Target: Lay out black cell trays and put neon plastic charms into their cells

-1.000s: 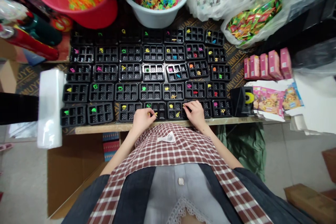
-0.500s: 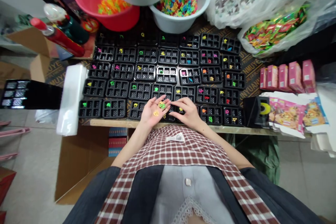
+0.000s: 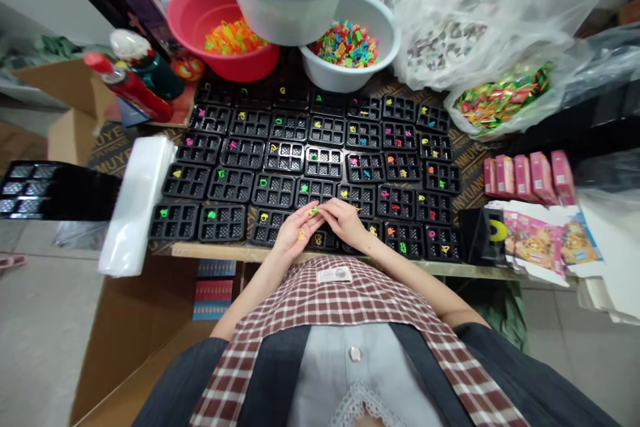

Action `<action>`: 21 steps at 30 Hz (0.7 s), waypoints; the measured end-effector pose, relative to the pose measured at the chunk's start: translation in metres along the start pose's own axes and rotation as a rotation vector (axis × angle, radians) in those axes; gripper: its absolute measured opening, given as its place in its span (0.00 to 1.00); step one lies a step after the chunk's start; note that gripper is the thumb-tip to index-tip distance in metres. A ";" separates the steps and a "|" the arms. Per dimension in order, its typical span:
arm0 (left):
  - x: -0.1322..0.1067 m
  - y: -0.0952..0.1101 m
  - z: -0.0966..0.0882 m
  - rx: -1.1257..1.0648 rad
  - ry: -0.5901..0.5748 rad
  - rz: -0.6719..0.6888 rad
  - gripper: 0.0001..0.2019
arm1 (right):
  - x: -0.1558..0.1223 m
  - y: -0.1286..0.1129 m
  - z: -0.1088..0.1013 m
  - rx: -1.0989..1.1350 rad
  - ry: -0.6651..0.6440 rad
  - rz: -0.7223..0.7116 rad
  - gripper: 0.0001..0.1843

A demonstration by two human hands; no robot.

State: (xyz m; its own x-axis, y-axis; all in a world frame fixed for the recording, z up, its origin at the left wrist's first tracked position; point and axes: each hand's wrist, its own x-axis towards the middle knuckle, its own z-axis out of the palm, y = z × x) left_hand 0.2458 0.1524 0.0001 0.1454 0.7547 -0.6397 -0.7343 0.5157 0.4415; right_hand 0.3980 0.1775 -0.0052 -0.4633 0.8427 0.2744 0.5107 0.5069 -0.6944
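My left hand (image 3: 295, 232) lies palm up over the front row of black compartment trays (image 3: 223, 221), cupping a few small orange and yellow plastic toys (image 3: 301, 235). My right hand (image 3: 344, 220) meets it from the right, its fingertips pinching a small green-yellow piece (image 3: 314, 211) at the left hand's fingers. Both hands hover above the trays near the table's front edge (image 3: 210, 251). Most trays hold one or two bright little toys in their cells.
A white bowl (image 3: 350, 77), a second white bowl (image 3: 285, 3) and a red basin (image 3: 200, 20) of coloured toys stand at the back. Plastic bags (image 3: 500, 100) of sweets sit back right, pink boxes (image 3: 525, 177) right, a white plastic roll (image 3: 133, 207) and a stack of trays (image 3: 45, 188) left.
My left hand turned palm up with toys in it, and my right hand moved over to pick from it. The view tilted up toward the bowls.
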 end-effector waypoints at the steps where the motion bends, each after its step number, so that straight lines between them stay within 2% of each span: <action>1: 0.002 0.001 -0.002 0.002 0.031 0.062 0.13 | 0.004 0.003 0.003 -0.023 0.026 0.009 0.16; 3: 0.006 0.005 -0.004 -0.004 0.111 0.191 0.06 | 0.014 0.012 0.008 -0.109 0.048 0.037 0.17; 5: 0.009 0.012 -0.008 -0.006 0.174 0.265 0.01 | 0.022 0.020 0.013 -0.216 -0.008 0.050 0.16; 6: 0.011 0.015 -0.009 0.000 0.192 0.274 0.02 | 0.025 0.023 0.014 -0.255 -0.049 0.050 0.16; 9: 0.014 0.022 -0.011 0.029 0.205 0.254 0.04 | 0.029 0.021 0.015 -0.233 -0.059 0.041 0.13; 12: 0.017 0.022 -0.007 0.035 0.170 0.215 0.04 | 0.031 0.006 0.011 -0.028 0.014 0.038 0.14; 16: 0.025 0.021 0.007 0.000 0.088 0.176 0.04 | 0.042 -0.005 0.007 0.205 0.014 0.079 0.10; 18: 0.030 0.027 0.015 -0.034 0.063 0.171 0.04 | 0.053 0.005 0.005 0.201 0.069 0.112 0.09; 21: 0.036 0.045 0.025 -0.104 0.072 0.145 0.15 | 0.071 0.035 0.001 0.041 0.144 0.150 0.08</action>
State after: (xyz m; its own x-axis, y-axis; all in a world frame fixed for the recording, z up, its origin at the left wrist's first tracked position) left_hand 0.2350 0.2132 0.0124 -0.0124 0.7852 -0.6191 -0.8092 0.3559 0.4675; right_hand 0.3823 0.2553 -0.0105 -0.2745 0.9269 0.2559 0.5353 0.3683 -0.7601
